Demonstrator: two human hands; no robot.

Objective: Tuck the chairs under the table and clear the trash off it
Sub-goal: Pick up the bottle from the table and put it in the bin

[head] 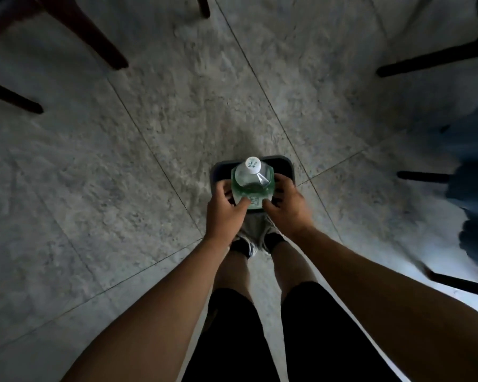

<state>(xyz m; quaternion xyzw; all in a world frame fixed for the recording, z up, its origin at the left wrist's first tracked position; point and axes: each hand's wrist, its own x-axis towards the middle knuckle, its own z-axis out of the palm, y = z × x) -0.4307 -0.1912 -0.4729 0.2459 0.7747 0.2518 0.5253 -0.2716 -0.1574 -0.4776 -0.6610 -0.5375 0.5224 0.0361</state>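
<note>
A clear plastic bottle point(253, 179) with a white cap and a green label stands upright between my two hands, directly over a dark trash bin point(283, 164) on the floor. My left hand point(225, 213) grips the bottle's left side, thumb on the label. My right hand point(286, 206) grips its right side in the same way. The bottle and my hands hide most of the bin's opening. The table is out of view.
Dark red wooden chair legs point(94, 37) slant in at the upper left, black legs point(431, 60) at the upper right. Blue fabric point(475, 183) hangs at the right edge. My feet point(257, 238) stand just behind the bin on a grey tiled floor.
</note>
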